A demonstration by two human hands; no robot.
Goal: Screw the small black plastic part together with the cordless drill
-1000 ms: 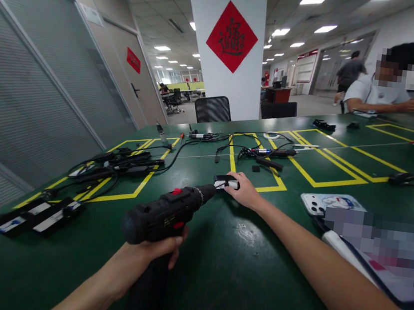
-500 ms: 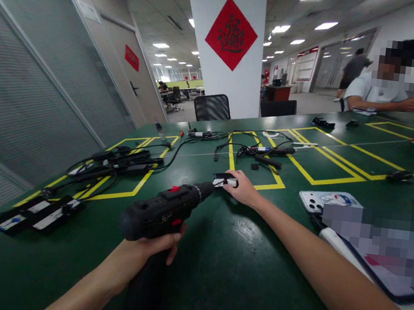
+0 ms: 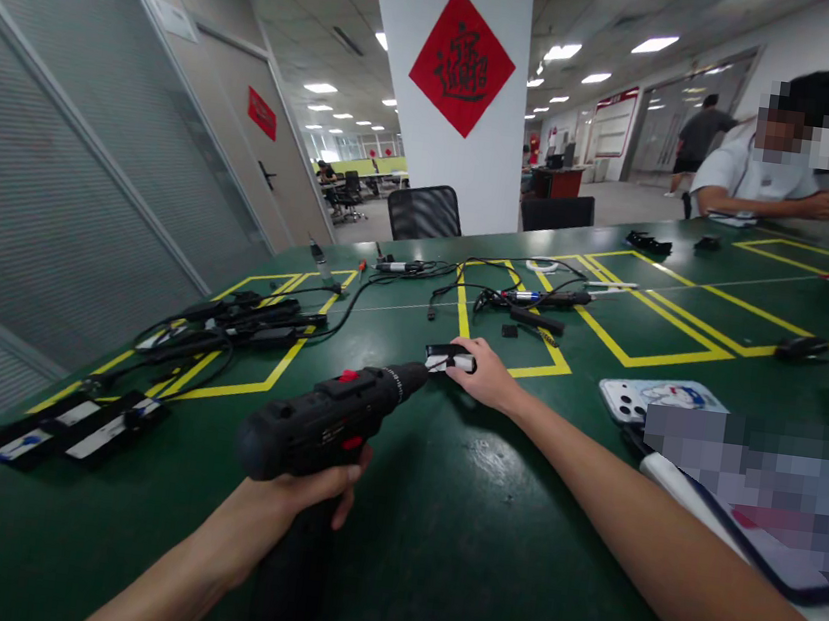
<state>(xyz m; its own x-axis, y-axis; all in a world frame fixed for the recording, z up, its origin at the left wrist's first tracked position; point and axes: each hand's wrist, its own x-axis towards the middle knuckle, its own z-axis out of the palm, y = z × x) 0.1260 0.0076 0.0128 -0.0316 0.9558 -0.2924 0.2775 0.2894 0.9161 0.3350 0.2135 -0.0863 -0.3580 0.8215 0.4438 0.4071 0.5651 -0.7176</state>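
My left hand [image 3: 308, 499] is closed round the grip of a black cordless drill [image 3: 326, 416] with red buttons, its chuck pointing away towards a small black and white part [image 3: 448, 358] on the green table [image 3: 460, 558]. My right hand [image 3: 488, 378] reaches forward and pinches that part, holding it down against the table at the drill's tip.
Yellow tape boxes mark the table. Black cables and adapters [image 3: 247, 323] lie at the left, flat black and white parts [image 3: 72, 425] at the near left, tools and cables [image 3: 528, 304] beyond. A phone [image 3: 656, 399] lies at right. A person [image 3: 765, 167] sits at the far right.
Little differs: the view has shifted slightly, and the drill and my two hands keep the same hold on the small part.
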